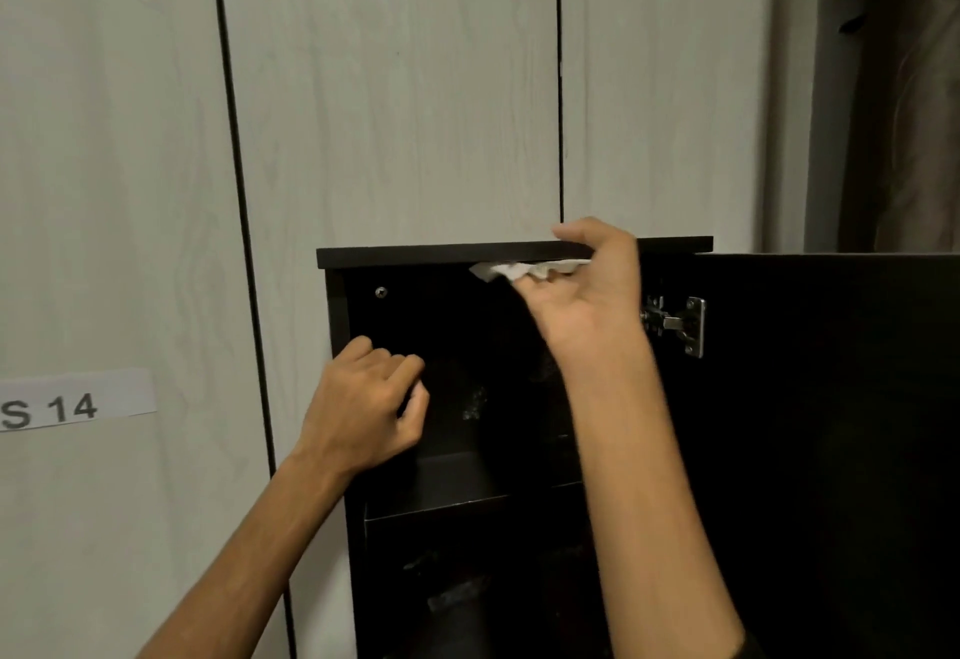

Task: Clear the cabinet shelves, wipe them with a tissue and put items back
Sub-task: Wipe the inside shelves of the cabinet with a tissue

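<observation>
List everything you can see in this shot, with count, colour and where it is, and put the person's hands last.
cabinet: one, black, lower middle, against the wall
cabinet door: one, black, swung open at right
hinge: one, silver metal, on the door's inner face near the top
shelf: one, black, inside the cabinet
tissue: one, white, just under the cabinet's top panel
wall panels: pale wood grain, behind the cabinet
label: one, white, reads S 14, left wall
left hand: one, fingers curled, at the cabinet's left edge
right hand: one, holding the tissue at the top panel
</observation>
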